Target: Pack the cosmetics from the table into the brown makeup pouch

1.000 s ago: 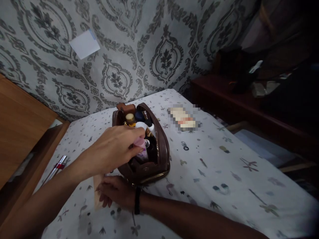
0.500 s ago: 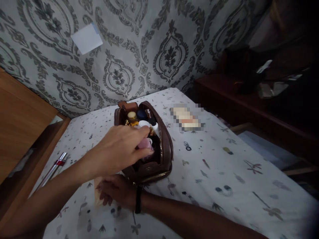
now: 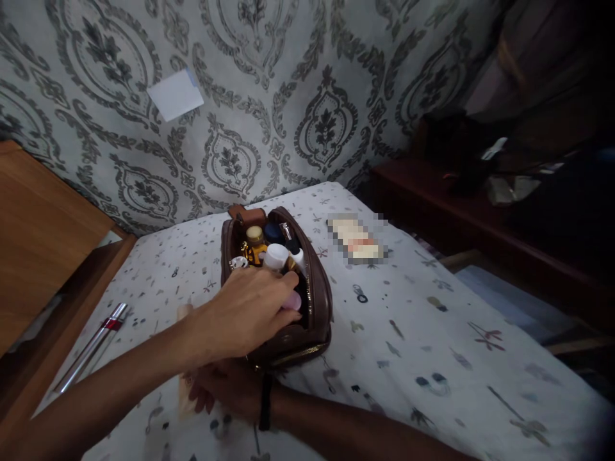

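Observation:
My left hand (image 3: 254,307) reaches into an open brown zip bag (image 3: 317,288). Its thumb and fingers close on a small pink round-topped container (image 3: 292,301), partly hidden by the hand. Around it in the bag are a white-capped bottle (image 3: 277,256), a gold-lidded jar (image 3: 254,235), a dark blue lid (image 3: 275,232) and a black-capped white bottle (image 3: 295,253). Beneath my left forearm, my right hand (image 3: 225,387) has a black wristband and curled fingers. They rest on a beige tube (image 3: 184,403), whose middle my left forearm covers.
A silver tube with a red band (image 3: 91,349) lies at the left of the patterned white cloth (image 3: 403,320). A blurred-out flat item (image 3: 355,237) lies right of the bag. Wooden furniture (image 3: 43,243) stands left, and a dark red shelf (image 3: 423,211) right. The patterned wall is behind.
My left hand has gone lower into the bag with the pink container, uncovering more of the bottles behind it. My right hand has stayed almost where it was. The view has tilted slightly upward.

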`<control>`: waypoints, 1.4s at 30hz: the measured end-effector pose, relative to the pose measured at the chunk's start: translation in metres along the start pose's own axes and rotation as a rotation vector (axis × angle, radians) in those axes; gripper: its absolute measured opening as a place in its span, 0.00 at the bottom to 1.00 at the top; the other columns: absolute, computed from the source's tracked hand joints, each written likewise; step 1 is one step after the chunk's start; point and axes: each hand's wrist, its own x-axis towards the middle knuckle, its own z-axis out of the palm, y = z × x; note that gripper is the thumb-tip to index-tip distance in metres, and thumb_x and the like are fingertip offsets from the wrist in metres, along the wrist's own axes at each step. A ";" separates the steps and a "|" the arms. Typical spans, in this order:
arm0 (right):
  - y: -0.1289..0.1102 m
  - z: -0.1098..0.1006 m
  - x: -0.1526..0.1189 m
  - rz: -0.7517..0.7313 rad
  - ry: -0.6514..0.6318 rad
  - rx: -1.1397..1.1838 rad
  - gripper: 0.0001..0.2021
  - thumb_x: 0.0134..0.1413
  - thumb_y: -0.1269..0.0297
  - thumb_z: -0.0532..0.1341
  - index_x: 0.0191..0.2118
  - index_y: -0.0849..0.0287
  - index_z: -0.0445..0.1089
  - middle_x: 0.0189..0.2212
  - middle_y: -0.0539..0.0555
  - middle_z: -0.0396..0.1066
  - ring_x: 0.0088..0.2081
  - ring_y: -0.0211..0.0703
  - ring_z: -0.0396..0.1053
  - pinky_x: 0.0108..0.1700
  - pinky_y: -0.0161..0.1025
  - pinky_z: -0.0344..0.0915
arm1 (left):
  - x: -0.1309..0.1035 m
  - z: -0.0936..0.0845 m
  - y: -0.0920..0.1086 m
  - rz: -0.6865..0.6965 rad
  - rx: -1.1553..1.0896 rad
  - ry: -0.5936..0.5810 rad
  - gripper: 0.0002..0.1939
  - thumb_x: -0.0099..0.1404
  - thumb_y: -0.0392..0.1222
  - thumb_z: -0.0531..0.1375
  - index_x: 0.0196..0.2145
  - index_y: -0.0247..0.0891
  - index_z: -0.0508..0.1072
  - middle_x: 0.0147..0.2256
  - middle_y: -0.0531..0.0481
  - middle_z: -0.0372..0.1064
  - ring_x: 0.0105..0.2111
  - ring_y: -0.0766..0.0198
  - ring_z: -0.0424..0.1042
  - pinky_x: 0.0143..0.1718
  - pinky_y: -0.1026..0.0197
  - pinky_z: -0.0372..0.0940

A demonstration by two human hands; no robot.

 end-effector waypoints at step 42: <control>0.013 -0.004 0.004 -0.129 -0.065 0.003 0.27 0.50 0.36 0.58 0.34 0.61 0.65 0.24 0.48 0.66 0.21 0.31 0.64 0.22 0.30 0.58 | 0.000 -0.042 -0.025 -0.195 0.042 0.124 0.12 0.64 0.49 0.57 0.30 0.37 0.68 0.30 0.49 0.69 0.32 0.58 0.68 0.33 0.58 0.58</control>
